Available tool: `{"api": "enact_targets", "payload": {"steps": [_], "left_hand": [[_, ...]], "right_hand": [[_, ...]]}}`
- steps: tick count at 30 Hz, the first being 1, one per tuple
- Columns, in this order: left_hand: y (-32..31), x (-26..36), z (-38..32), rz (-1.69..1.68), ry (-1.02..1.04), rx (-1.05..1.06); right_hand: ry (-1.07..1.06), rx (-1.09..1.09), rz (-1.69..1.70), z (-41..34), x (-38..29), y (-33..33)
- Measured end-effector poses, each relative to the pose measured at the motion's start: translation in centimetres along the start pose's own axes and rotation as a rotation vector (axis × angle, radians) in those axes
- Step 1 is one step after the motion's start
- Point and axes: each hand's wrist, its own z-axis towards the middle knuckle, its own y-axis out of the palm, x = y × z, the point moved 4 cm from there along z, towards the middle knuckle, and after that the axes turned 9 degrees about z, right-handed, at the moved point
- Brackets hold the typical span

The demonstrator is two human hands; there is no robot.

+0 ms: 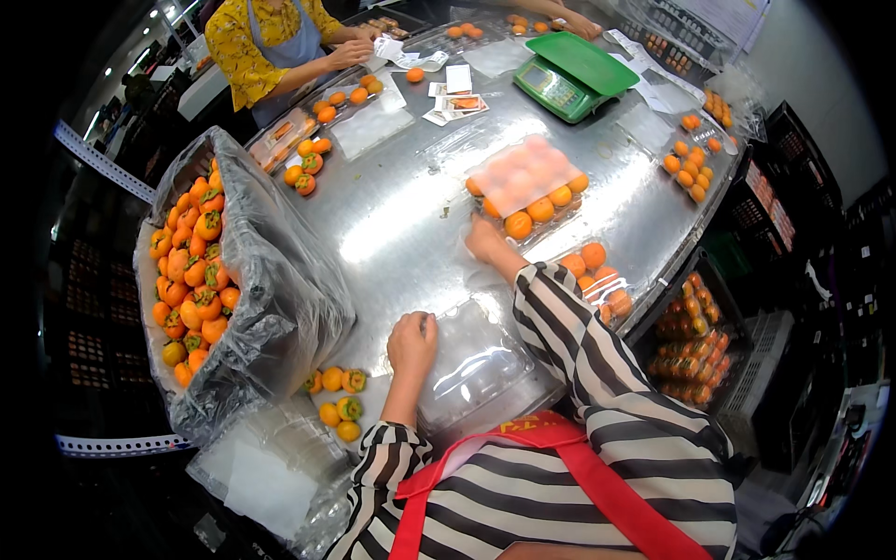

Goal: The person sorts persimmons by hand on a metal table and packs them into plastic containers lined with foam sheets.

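Note:
On the metal table, my left hand (413, 344) rests with curled fingers at the left edge of an empty clear plastic tray (476, 364); whether it grips the tray is unclear. Farther out, my right hand (484, 239) is at the near left corner of a clear tray filled with persimmons (519, 225), its fingertips partly hidden. A translucent pinkish sheet (521, 175) covers most of that fruit. Beside my right forearm lies another clear tray with persimmons (593, 256). Loose persimmons (332, 379) lie left of my left hand.
A plastic-lined box (280, 308) heaped with persimmons stands at the left. Stacked clear trays (245, 455) lie at the lower left. A green scale (574, 77) and printed cards (458, 103) are at the back. A person in a yellow top (259, 56) handles paper across the table.

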Motion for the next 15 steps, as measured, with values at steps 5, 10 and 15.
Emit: {"api": "enact_targets", "payload": {"steps": [5, 10, 15], "left_hand": [[-0.5, -0.5, -0.7, -0.01, -0.018, 0.016], [-0.1, -0.1, -0.5, -0.044, 0.017, 0.021], [-0.2, 0.1, -0.2, -0.077, 0.054, -0.007]], "right_hand": [[-0.021, 0.0, -0.06, 3.7, 0.8, -1.1], [-0.057, 0.045, -0.057, 6.5, 4.7, -4.8], [0.113, -0.239, 0.336, 3.6, 3.3, -8.6]]}}
